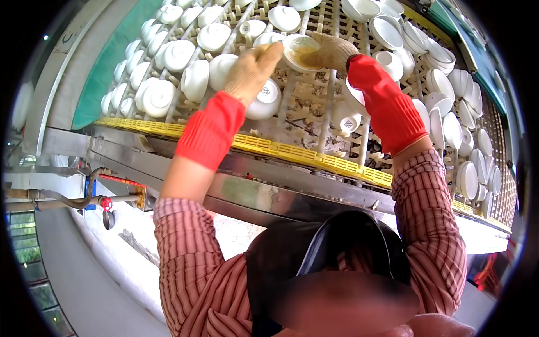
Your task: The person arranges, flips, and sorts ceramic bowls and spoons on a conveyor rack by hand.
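Between my two gloved hands is a white bowl (296, 46), its inside turned up toward me and tinged brownish. My right hand (332, 51), in a tan glove with a red cuff, grips its right side, with fingers reaching over the rim into it. My left hand (254, 70), gloved the same way, has its fingers curled together, the tips right at the bowl's left rim. Just below the left hand, a white bowl with a dark square mark (264, 100) lies upside down. A small white cup (346, 118) with a similar mark sits below my right wrist.
Rows of white bowls (159, 98) stand on the pegged conveyor (306, 112), with tilted dishes (467, 180) at the right. Yellow edging (281, 149) and a metal rail (252, 194) run along the near side. Pipes with a red valve (106, 203) are at lower left.
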Tool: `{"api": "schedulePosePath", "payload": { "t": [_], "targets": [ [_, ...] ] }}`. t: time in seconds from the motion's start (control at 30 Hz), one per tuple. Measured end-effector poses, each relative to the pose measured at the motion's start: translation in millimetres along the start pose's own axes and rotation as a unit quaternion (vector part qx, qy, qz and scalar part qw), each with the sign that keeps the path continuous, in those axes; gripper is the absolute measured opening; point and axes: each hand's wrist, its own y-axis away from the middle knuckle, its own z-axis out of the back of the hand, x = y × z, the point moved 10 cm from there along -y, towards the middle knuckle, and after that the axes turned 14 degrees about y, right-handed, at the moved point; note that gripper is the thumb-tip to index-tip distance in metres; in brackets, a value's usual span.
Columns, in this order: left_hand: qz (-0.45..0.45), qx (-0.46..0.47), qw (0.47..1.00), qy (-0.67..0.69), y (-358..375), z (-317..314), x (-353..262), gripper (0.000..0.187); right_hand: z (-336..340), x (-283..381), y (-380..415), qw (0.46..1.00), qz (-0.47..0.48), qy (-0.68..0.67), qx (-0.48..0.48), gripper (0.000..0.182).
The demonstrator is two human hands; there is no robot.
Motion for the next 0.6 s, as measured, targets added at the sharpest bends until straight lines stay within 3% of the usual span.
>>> {"api": "schedulePosePath", "payload": {
  "t": [0.07,0.2,0.23,0.27,0.33,0.37,0.4,0.43,0.6],
  "targets": [
    [0.03,0.007,0.998,-0.049,-28,-30,25,0.09,2,1,3,0.999,-0.009,0.015,0.04,0.089],
    [0.074,0.01,0.99,0.117,-48,-58,17,0.087,17,9,32,0.994,-0.072,0.049,0.07,0.098],
    [0.09,0.002,0.978,0.19,-36,-66,7,0.087,17,10,37,0.996,-0.067,-0.007,0.055,0.1],
    [0.107,-0.005,0.96,0.26,-28,-72,-2,0.086,19,12,40,0.999,-0.006,0.017,-0.044,0.072],
    [0.072,0.022,0.971,0.228,-34,-86,4,0.072,-6,19,23,0.997,-0.024,0.077,0.016,0.062],
    [0.033,0.024,0.984,0.173,-35,-90,2,0.07,41,43,55,0.999,-0.035,0.014,-0.001,0.053],
    [-0.007,0.024,0.993,0.119,-33,-95,-6,0.067,40,40,59,0.998,-0.051,0.032,0.001,0.045],
    [0.118,0.003,0.991,0.06,-25,-92,-12,0.065,42,44,65,0.999,-0.029,0.039,-0.006,0.042],
    [0.135,-0.035,0.989,0.054,-9,-99,-44,0.071,48,30,83,0.995,-0.013,0.048,-0.081,0.039]
  ]
}}
